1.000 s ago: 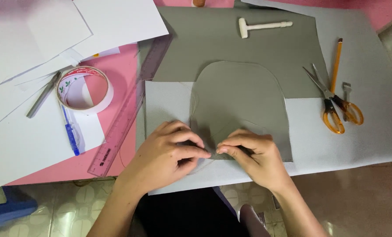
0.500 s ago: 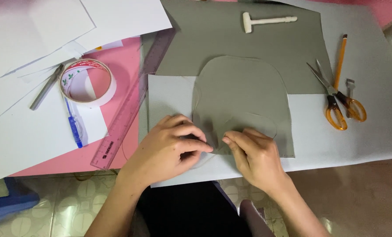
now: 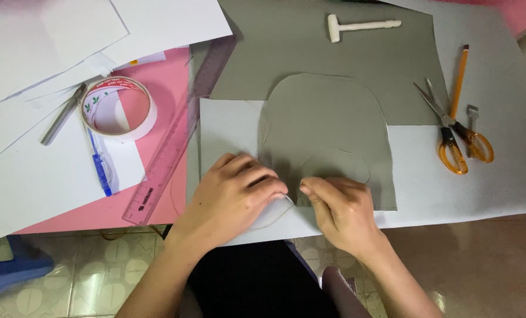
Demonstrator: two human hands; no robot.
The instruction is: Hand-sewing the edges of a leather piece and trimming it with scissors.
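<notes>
Head view: grey dome-shaped sheet (image 3: pixel 327 123) lies mid-worktop (image 3: pixel 157 76) on pale card (image 3: pixel 451 188). At its lower edge, left hand (image 3: pixel 239 194) and right hand (image 3: pixel 339 206) pinch a thin thread (image 3: pixel 277 215). Likely stitching; next needs a steady pull. Scissors (image 3: pixel 457 138) lie right of it.

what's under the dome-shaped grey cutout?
The grey cutout lies on a pale sheet, its top overlapping a larger grey sheet. Both hands press its lower edge; whatever lies directly beneath is covered.
</notes>
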